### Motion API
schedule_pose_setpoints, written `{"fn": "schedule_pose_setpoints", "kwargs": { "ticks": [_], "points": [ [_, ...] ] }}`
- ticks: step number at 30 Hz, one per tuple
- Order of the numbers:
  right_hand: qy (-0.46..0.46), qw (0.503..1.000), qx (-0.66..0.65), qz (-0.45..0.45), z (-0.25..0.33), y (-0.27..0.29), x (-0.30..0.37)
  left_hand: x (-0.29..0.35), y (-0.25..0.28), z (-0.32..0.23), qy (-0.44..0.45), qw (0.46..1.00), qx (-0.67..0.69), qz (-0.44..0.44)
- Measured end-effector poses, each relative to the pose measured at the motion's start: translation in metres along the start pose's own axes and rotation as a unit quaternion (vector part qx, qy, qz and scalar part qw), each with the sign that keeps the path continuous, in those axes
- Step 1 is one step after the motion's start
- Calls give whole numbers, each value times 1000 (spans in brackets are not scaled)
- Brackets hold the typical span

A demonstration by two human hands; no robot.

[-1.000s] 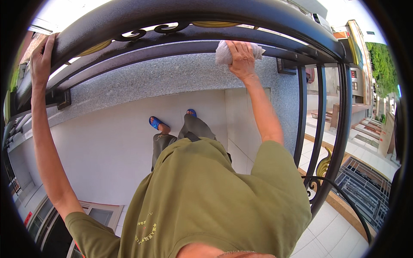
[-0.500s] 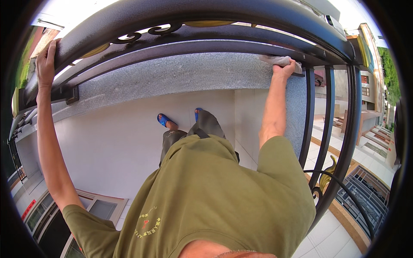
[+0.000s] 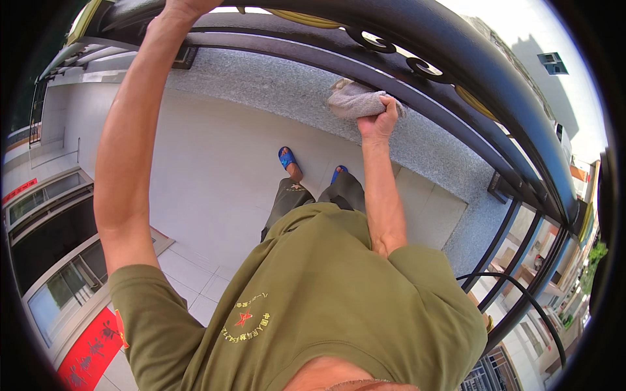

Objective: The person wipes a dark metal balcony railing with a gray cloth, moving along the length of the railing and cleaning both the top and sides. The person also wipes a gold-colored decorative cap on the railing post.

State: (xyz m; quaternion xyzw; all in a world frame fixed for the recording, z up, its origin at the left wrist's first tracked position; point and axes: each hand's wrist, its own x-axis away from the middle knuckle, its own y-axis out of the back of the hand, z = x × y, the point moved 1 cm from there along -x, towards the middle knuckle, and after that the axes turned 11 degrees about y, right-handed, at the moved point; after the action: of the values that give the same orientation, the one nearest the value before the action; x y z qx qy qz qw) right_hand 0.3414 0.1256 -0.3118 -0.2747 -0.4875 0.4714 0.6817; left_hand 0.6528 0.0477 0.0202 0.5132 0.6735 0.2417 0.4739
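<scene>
A bunched grey cloth (image 3: pixel 352 101) is in my right hand (image 3: pixel 379 120), its fingers closed round the near right side. The cloth lies against the speckled grey stone ledge (image 3: pixel 280 85), just beneath the lower bar of a dark metal railing (image 3: pixel 469 49). Up at the top edge of the view, my left hand (image 3: pixel 189 6) is at the railing's thick top rail. Its fingers are cut off by the picture's edge, so their grip does not show.
Pale floor (image 3: pixel 215 156) lies below, with my feet in blue slippers (image 3: pixel 287 156). The railing turns a corner at the right, where a black cable (image 3: pixel 521 296) curves past the bars. A door frame (image 3: pixel 65 280) with a red paper strip (image 3: pixel 91 348) stands at the lower left.
My right hand has moved left along the ledge with the cloth, away from the right corner. The view has turned, and my left hand now sits at the top edge.
</scene>
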Motion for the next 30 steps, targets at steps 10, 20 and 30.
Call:
{"fn": "schedule_pose_setpoints", "kwargs": {
  "ticks": [10,20,30],
  "points": [
    [-112,992,26,51,-203,-87,-16,-6,-19,8,-7,1000,-27,-7],
    [-154,982,81,75,-379,-192,0,-2,-4,16,-56,998,28,27],
    [-180,980,76,28,-492,-244,-8,-2,-9,26,-153,984,79,51]
  ]
}}
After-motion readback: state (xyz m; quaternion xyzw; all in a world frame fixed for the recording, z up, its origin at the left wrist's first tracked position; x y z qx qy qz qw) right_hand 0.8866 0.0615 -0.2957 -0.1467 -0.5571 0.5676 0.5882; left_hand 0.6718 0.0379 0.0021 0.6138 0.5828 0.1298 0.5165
